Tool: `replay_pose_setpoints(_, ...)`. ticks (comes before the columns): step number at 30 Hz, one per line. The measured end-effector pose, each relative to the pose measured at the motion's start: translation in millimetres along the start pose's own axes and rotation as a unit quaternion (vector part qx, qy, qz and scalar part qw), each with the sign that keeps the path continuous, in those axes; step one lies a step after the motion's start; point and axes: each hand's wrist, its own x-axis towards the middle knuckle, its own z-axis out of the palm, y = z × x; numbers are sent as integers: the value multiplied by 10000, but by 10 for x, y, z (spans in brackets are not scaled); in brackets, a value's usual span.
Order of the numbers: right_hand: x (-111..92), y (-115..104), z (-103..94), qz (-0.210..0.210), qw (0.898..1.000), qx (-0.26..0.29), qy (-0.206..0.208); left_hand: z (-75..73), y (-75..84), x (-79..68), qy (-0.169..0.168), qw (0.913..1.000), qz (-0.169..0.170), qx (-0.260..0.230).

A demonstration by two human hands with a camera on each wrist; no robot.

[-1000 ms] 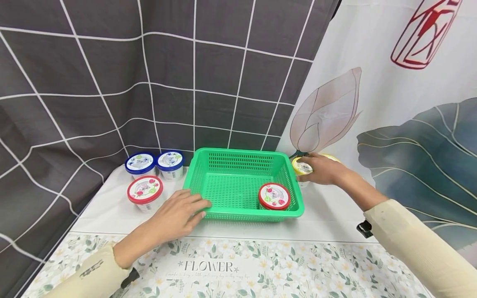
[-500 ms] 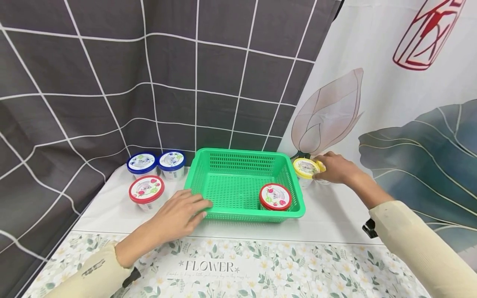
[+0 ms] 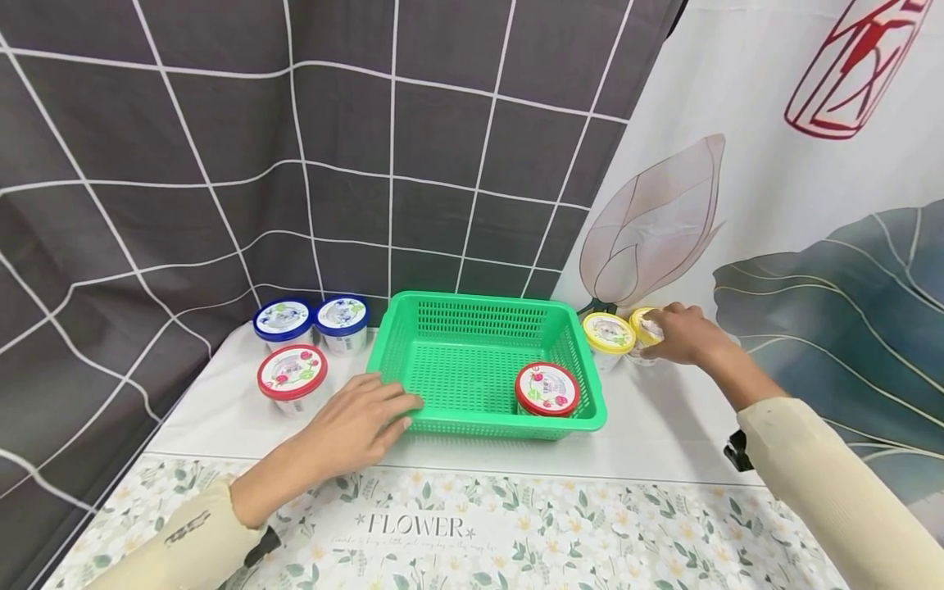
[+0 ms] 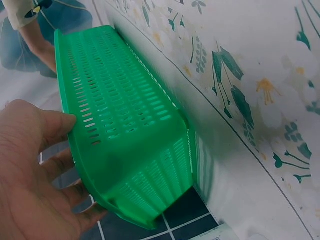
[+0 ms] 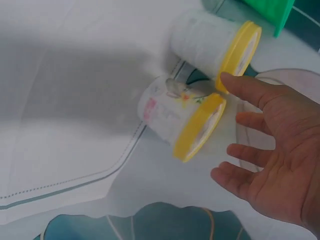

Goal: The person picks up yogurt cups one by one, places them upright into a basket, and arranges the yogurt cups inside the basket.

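A green plastic basket stands mid-table with a red-lidded tub inside its right front corner. At the basket's left front corner my left hand holds the rim; in the left wrist view the thumb lies at the rim and the other fingers reach beyond it. Right of the basket are two yellow-lidded tubs, one nearer the basket and one farther right. My right hand is over the farther tub, partly covering its lid. The right wrist view shows its fingers spread, gripping nothing.
Left of the basket stand two blue-lidded tubs and a red-lidded tub in front of them. A dark grid curtain hangs behind. A floral cloth covers the table's front part.
My right hand has moved right, from the yellow-lidded tub beside the basket to the farther one, uncovering the nearer lid. The left hand has stayed at the basket's rim.
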Motion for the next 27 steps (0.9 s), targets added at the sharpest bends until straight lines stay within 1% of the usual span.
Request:
replay_pose_setpoints(6,48,113,64,182,9997,26,-140,5,1,0,-4,10000,1,12)
replay_pose_setpoints(12,97,162,124,414,9980,416,-219,9,1,-1,-27,10000,-3,7)
replay_pose_setpoints(17,168,180,138,438,9965,691,-171,-21,-2,7,-6,10000,-7,31)
replay_pose_setpoints(27,232,286,205,411,9948,906,-217,-22,21,8,-40,9999,0,-97)
